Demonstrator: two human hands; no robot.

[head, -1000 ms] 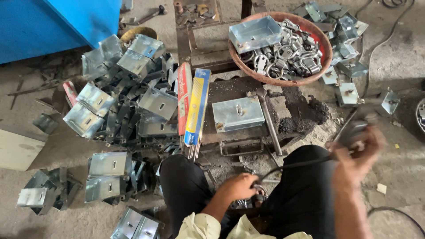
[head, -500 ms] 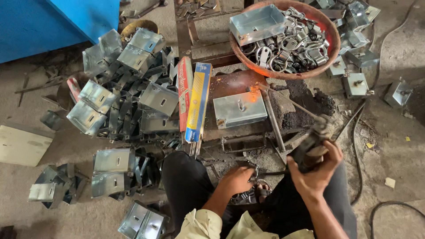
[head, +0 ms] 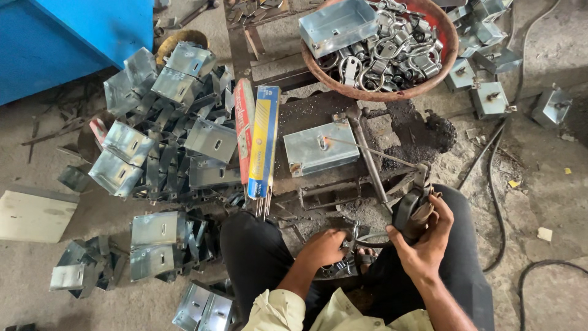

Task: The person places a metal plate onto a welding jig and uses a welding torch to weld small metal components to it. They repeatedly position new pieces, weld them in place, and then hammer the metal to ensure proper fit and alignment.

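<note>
- Galvanised steel box (head: 320,148) lies flat on the bench at twelve o'clock from your hands, the electrode rod (head: 367,151) touching it.
- Your right hand (head: 422,236) is wrapped round the electrode holder (head: 409,207).
- Your left hand (head: 323,247) curls over metal pieces; its grip is unclear.
- Electrode packets (head: 263,142) sit at nine o'clock of the box.
</note>
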